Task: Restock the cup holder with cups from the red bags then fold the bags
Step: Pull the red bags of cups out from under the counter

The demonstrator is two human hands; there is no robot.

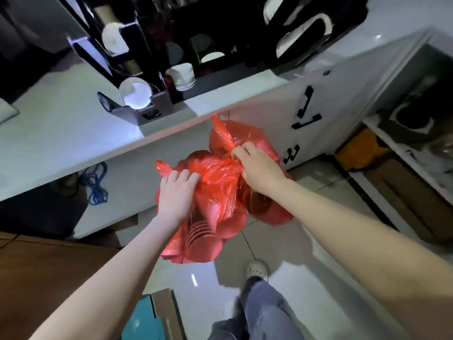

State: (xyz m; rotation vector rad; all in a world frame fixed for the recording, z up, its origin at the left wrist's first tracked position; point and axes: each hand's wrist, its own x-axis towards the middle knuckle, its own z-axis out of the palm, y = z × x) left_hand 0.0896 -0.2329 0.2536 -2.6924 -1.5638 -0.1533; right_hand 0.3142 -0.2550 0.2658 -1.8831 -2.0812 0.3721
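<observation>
Gripping bunched red plastic, the left hand [175,192] and right hand [259,168] each keep a clenched grip on the red bag [220,182], held in the air in front of the desk [61,133]. Stacked cups [203,231] show through it. The black cup holder [137,94] stands on the desk.

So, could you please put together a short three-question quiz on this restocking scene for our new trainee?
1. True or false: the red bag rests on the white counter.
2. Which hand pinches the bag's upper twisted plastic: A left hand, B right hand?
3. What shows through the bag's plastic below the left hand?

Key: 1 false, both hands hold it in the air above the floor. 2 B. 3 a stack of cups.
</observation>
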